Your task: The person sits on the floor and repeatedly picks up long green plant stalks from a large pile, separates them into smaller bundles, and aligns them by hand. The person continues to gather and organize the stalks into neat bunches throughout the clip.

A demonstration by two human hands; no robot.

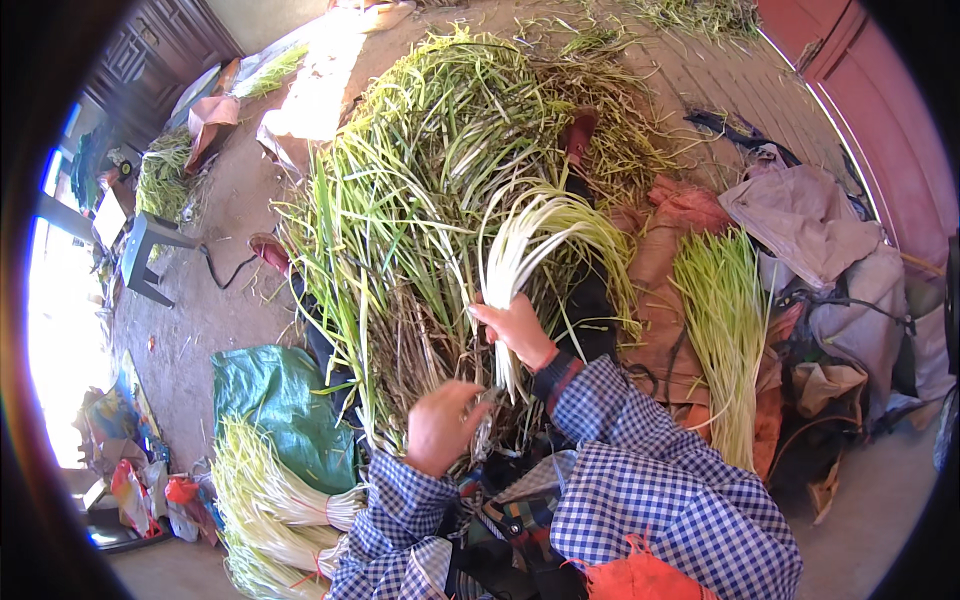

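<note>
My right hand (517, 330) is closed around a bunch of pale-stemmed leafy greens (517, 262), whose yellow-green tips arch over to the right. Just left of the bunch's lower ends is my left hand (444, 427), its fingers curled and slightly blurred; whether something small is in them cannot be made out. A large heap of long green leaves with brown, dry stalks (420, 195) fills the floor between my legs. Tied bundles of pale stalks (277, 495) lie at the lower left, bound with red ties. Loose yellow-green stalks (724, 337) lie on the right.
A green woven sheet (289, 412) lies under the tied bundles' upper edge. At the left stands a small grey stool (150, 251). Orange-brown sacking (660, 300) and crumpled grey cloths (817, 217) lie on the right, near a red door (892, 112). More greens (163, 176) lie at upper left.
</note>
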